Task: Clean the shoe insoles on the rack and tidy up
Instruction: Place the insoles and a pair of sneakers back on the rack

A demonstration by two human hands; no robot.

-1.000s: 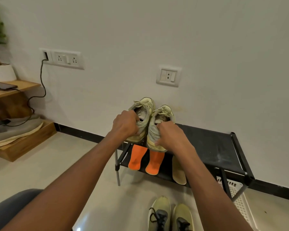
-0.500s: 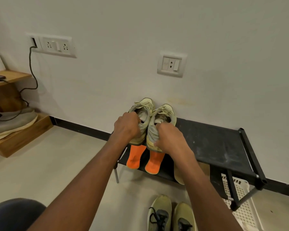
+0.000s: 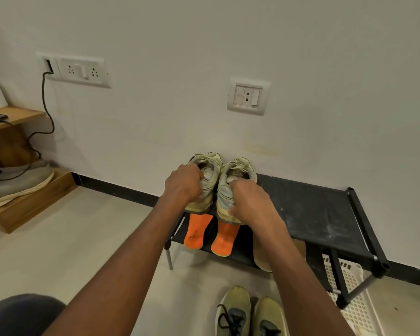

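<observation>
Two pale yellow-grey sneakers stand toes to the wall on the left end of the black rack's top shelf (image 3: 315, 209). My left hand (image 3: 183, 184) grips the heel of the left sneaker (image 3: 210, 170). My right hand (image 3: 249, 201) grips the heel of the right sneaker (image 3: 240, 170). On the lower shelf two orange insoles (image 3: 195, 232) (image 3: 224, 240) stick out toward me. A beige insole (image 3: 261, 259) lies to their right, partly hidden by my right forearm.
A second pair of olive sneakers (image 3: 250, 314) stands on the floor in front of the rack. A white perforated basket (image 3: 352, 299) sits under the rack's right end. Wooden steps with a cushion (image 3: 17, 185) and a trailing cable (image 3: 45, 112) are at the left.
The view has shifted slightly; both hands stay on the sneaker heels on the top shelf, with the shoes pressed a little closer to the wall.
</observation>
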